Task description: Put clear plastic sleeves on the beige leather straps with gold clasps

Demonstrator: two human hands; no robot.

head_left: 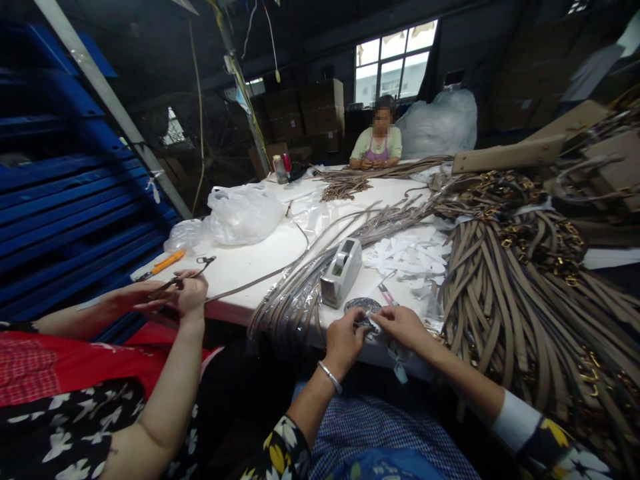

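Note:
Both of my hands meet at the table's near edge. My left hand [345, 339], with a silver bangle at the wrist, is closed, its fingertips around something small and dark that I cannot make out. Finger and thumb of my right hand [404, 327] pinch a small white piece [371, 320] against it. Just behind my fingers lies a dark, shiny coil [363, 305]. A grey tape dispenser [341, 275] stands beyond my left hand, and a pink-and-white tool [387, 294] lies behind my right.
Plastic-wrapped straps [287, 303] lie left of the dispenser. White slips [407, 257] are scattered behind it. A large heap of brown straps with brass buckles [493, 287] fills the right. At left, a co-worker's hands [187, 290] hold a strap near an orange cutter [167, 262]. Another person [377, 143] sits opposite.

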